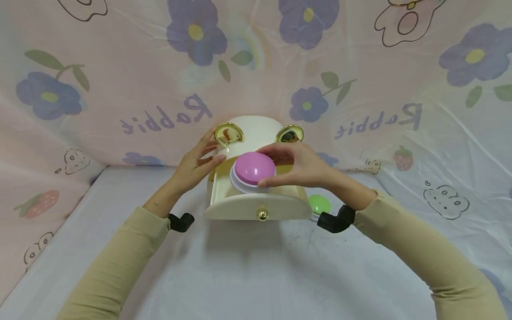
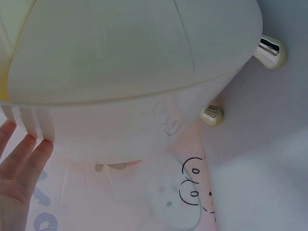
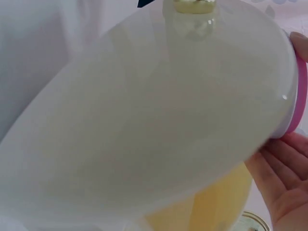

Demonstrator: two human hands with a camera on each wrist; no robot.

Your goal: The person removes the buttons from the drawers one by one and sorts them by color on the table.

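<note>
from where i stand, the pink button point(image 1: 254, 168), a round dome on a white base, is inside the span of a drawer point(image 1: 228, 209), behind its curved front panel; contact with the drawer floor cannot be confirmed. the dome being round, no long axis is apparent. the right hand point(image 1: 304, 166) is the nearer one at the button and grasps it from the right, thumb along the near rim and fingers at the far side, so the button lies leftward of the palm. the left hand point(image 1: 192, 171) is apart from it, fingers extended and touching the side of the cream cabinet point(image 1: 256, 131), with nothing grasped. a gold knob point(image 1: 262, 214) is fitted to the drawer front; two gold discs point(image 1: 229, 134) stand at the cabinet's upper edges. a green button point(image 1: 319, 204) rests just beside the drawer's right end, partly hidden. the left wrist view records gold feet point(image 2: 272, 52) under the cabinet, which the head view does not show; the right wrist view confirms thumb and fingers on opposite sides of the pink button's edge.
</note>
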